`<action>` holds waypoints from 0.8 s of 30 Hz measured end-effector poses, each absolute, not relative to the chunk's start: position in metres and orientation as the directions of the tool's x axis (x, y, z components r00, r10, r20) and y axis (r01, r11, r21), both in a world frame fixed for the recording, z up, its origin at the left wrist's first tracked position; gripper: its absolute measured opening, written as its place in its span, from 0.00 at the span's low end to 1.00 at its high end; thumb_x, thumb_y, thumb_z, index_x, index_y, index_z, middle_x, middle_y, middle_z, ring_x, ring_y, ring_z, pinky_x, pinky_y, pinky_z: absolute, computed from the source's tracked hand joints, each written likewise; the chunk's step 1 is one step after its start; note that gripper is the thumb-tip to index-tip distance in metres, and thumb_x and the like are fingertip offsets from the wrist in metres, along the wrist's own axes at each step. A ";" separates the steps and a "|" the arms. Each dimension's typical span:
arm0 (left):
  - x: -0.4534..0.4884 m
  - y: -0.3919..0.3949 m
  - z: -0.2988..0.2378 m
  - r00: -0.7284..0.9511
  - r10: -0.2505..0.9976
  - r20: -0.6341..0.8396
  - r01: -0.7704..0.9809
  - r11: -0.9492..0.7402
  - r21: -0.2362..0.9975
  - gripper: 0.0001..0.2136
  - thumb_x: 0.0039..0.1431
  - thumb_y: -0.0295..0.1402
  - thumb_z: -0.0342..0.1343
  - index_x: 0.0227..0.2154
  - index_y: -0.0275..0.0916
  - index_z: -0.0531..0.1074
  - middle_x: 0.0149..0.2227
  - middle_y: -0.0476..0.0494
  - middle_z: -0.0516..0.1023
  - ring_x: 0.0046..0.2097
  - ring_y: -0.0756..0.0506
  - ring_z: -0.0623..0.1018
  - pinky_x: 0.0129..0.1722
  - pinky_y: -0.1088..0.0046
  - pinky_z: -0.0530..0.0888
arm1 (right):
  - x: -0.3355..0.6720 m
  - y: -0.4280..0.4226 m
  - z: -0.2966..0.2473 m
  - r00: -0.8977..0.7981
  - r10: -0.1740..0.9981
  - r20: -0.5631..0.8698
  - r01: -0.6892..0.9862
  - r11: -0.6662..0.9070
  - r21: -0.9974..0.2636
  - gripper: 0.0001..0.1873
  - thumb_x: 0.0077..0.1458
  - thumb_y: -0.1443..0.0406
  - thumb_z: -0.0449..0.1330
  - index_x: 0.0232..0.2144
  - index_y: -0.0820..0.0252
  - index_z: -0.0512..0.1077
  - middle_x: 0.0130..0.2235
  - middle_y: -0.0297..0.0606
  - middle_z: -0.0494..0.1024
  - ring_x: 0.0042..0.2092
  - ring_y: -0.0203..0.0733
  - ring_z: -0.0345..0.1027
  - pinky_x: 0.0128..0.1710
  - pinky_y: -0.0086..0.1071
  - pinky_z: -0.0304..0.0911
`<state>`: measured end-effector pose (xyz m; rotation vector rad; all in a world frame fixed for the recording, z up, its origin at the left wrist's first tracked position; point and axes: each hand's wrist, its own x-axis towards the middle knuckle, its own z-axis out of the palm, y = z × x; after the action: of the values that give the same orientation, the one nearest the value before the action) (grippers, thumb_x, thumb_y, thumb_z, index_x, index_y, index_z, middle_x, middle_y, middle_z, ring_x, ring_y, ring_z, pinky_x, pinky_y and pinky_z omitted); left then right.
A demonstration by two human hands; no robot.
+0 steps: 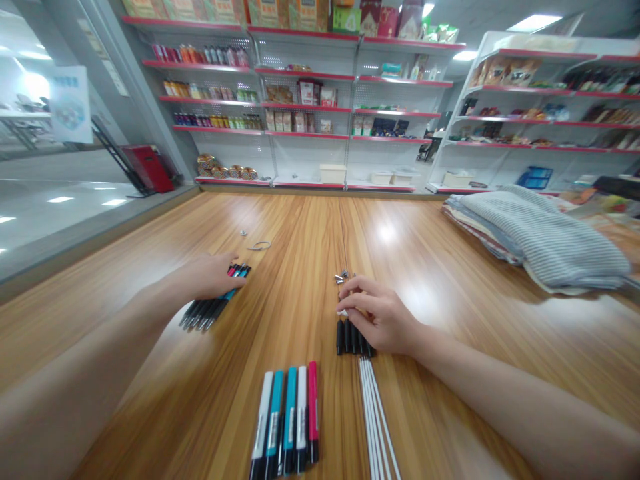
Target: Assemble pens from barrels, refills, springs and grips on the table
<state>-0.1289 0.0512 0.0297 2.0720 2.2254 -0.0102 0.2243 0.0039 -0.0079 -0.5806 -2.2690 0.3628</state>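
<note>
My left hand [213,277] lies over a row of assembled pens [203,315] on the left, thumb and fingers apart, touching them. My right hand [383,313] reaches over small parts, its fingers bent and close together; whatever is at the fingertips is too small to make out. Just beyond it are small silver metal pieces [341,277]. Under its fingers several black pen grips [347,339] stand in a row. Below them, thin white refills [373,413] lie side by side. Left of these are white, blue and pink pen barrels [287,417] with black ends.
A thin looped band [260,246] and a tiny silver piece [243,233] lie farther back on the wooden table [300,233]. Folded cloths [540,233] are stacked at the right. Shelves of goods [310,107] stand behind the table, and a red box [147,168] is beyond its left edge.
</note>
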 end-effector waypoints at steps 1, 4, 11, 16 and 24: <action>-0.129 0.051 0.030 -0.067 0.994 -0.089 0.997 0.070 0.030 0.32 0.51 0.49 0.52 0.54 0.29 0.65 0.45 0.24 0.75 0.45 0.33 0.75 0.42 0.61 0.68 | 0.224 0.004 -0.008 -0.602 0.516 0.609 0.301 0.853 -0.425 0.11 0.55 0.73 0.55 0.39 0.59 0.73 0.43 0.42 0.70 0.44 0.40 0.67 0.46 0.37 0.67; -0.128 0.051 0.030 -0.053 0.991 -0.120 0.997 0.046 -0.059 0.32 0.55 0.50 0.48 0.55 0.29 0.64 0.46 0.23 0.74 0.44 0.33 0.75 0.42 0.62 0.69 | 0.224 0.006 -0.009 -0.539 0.553 0.635 0.329 0.833 -0.445 0.10 0.55 0.72 0.55 0.38 0.58 0.74 0.42 0.41 0.71 0.45 0.41 0.67 0.46 0.37 0.66; -0.131 0.052 0.029 -0.102 0.989 -0.111 0.993 0.095 -0.068 0.36 0.53 0.54 0.49 0.57 0.31 0.60 0.47 0.26 0.72 0.46 0.32 0.74 0.44 0.59 0.68 | 0.225 0.010 -0.010 -0.338 0.685 0.645 0.435 0.722 -0.539 0.10 0.55 0.73 0.54 0.34 0.59 0.74 0.37 0.40 0.73 0.40 0.40 0.68 0.36 0.32 0.66; -0.094 0.041 0.032 0.073 0.966 0.248 0.996 -0.082 0.026 0.33 0.55 0.52 0.49 0.59 0.35 0.59 0.52 0.31 0.67 0.55 0.32 0.67 0.53 0.56 0.64 | 0.228 0.016 -0.011 -0.188 0.764 0.617 0.509 0.613 -0.604 0.10 0.55 0.73 0.54 0.31 0.59 0.74 0.34 0.38 0.73 0.34 0.37 0.66 0.30 0.30 0.62; -0.032 0.018 -0.013 0.487 0.810 0.328 0.794 -0.567 0.221 0.21 0.63 0.41 0.45 0.56 0.40 0.63 0.59 0.38 0.64 0.60 0.40 0.63 0.61 0.59 0.60 | 0.234 0.018 -0.013 -0.121 0.825 0.552 0.549 0.519 -0.655 0.09 0.53 0.72 0.54 0.32 0.60 0.74 0.32 0.35 0.72 0.31 0.35 0.64 0.30 0.30 0.61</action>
<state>-0.0320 0.0178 -0.0134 2.6741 1.4425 0.6238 0.2337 0.0179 -0.0130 -1.1473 -1.7989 0.3601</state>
